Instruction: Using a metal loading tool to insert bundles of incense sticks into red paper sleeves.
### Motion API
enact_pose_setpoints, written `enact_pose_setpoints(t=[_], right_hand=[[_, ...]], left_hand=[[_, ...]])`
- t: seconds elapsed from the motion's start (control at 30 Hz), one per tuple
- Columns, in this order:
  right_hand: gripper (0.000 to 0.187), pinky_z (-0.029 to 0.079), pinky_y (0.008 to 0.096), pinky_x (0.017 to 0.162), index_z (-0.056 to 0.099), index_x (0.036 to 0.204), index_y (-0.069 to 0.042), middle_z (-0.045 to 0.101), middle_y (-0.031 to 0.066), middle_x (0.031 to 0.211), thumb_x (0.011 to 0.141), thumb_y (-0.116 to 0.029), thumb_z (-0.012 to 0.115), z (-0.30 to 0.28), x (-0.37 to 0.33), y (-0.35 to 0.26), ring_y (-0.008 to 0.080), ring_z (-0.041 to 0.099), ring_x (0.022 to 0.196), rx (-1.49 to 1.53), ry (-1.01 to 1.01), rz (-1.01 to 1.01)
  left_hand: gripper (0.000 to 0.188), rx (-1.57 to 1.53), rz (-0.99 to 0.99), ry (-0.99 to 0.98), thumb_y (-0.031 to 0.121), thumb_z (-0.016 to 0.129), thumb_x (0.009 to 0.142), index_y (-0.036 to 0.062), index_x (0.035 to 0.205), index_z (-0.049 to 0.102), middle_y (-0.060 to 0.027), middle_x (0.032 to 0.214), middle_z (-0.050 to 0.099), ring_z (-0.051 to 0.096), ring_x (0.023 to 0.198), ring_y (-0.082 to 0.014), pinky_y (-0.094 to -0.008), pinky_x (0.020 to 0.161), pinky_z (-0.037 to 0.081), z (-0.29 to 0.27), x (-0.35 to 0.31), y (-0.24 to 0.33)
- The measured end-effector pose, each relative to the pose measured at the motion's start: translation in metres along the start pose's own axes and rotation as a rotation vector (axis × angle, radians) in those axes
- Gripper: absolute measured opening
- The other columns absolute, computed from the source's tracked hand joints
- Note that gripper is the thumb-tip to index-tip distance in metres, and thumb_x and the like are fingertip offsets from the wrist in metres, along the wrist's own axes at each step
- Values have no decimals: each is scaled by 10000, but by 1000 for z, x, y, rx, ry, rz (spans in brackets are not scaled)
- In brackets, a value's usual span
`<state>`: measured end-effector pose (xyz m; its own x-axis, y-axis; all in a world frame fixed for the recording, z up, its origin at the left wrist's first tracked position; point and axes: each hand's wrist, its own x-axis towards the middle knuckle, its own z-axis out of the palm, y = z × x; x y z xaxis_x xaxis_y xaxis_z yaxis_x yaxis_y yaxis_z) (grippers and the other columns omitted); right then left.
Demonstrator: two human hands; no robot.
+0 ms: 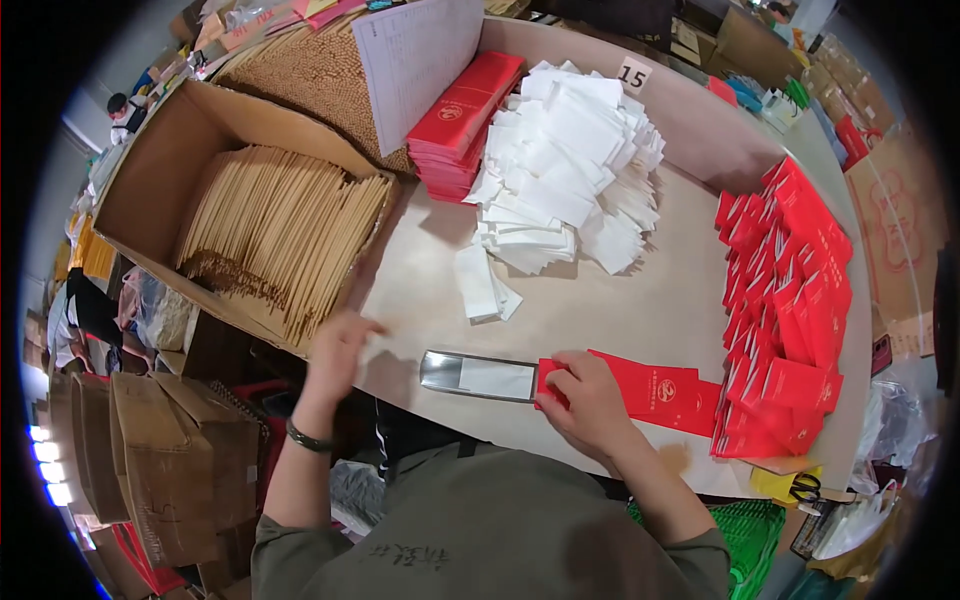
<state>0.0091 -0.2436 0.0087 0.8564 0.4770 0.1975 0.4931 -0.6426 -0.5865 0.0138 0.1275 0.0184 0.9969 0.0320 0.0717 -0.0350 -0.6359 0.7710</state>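
Observation:
My right hand [585, 398] has curled fingers on a red paper sleeve [548, 384] at the right end of a narrow metal tray [435, 370]. A white folded napkin [495, 378] lies in that tray. Under and beside the same hand, more red sleeves [660, 392] spread to the right. My left hand [340, 352] hovers by the near corner of a cardboard box [150, 210] full of wooden chopsticks [285, 225]. One finger stretches out to the right, and nothing shows in this hand.
White napkins [570, 140] are heaped at the table's back, beside stacked red sleeves [462, 110]. Filled red packets [785, 310] pile up along the right edge. A paper sheet [415, 65] stands before more bundled sticks [300, 70]. A low partition [700, 135] rims the table's back.

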Motion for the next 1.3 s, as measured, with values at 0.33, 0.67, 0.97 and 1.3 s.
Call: enact_pose_setpoints(t=[0.33,0.67,0.97,1.3], right_hand=[[342,424,499,1030,587,927,0,560,213,1296,776,-223,798,23,-9,16,405,518,1215,30,-69,-166],[389,447,472,1012,599,1050,5,560,199,1308,771,-190,787,28,-5,10,393,546,1170,-89,-31,-59],[295,491,456,887,625,1020,-40,593,217,1147,749,-99,724,4,3,-14,362,580,1074,-84,12,-169],[248,507,403,889,665,827,-44,627,159,1079,721,-210,816,-178,5,84,327,596,1061,-556,173,44]], left_hand=[[163,101,142,-402,122,782,825,10,906,696,-96,822,678,676,744,-215,-330,650,526,98,0,45],[251,-229,-155,-303,137,704,869,10,1082,664,-132,1020,698,696,881,-279,-348,751,555,144,-4,59],[669,420,699,-124,337,863,673,67,1217,584,-119,946,622,624,796,-311,-416,724,512,99,-3,77],[323,-155,-261,-458,153,764,761,28,1007,597,-60,857,653,628,794,-154,-308,710,507,97,0,68]])
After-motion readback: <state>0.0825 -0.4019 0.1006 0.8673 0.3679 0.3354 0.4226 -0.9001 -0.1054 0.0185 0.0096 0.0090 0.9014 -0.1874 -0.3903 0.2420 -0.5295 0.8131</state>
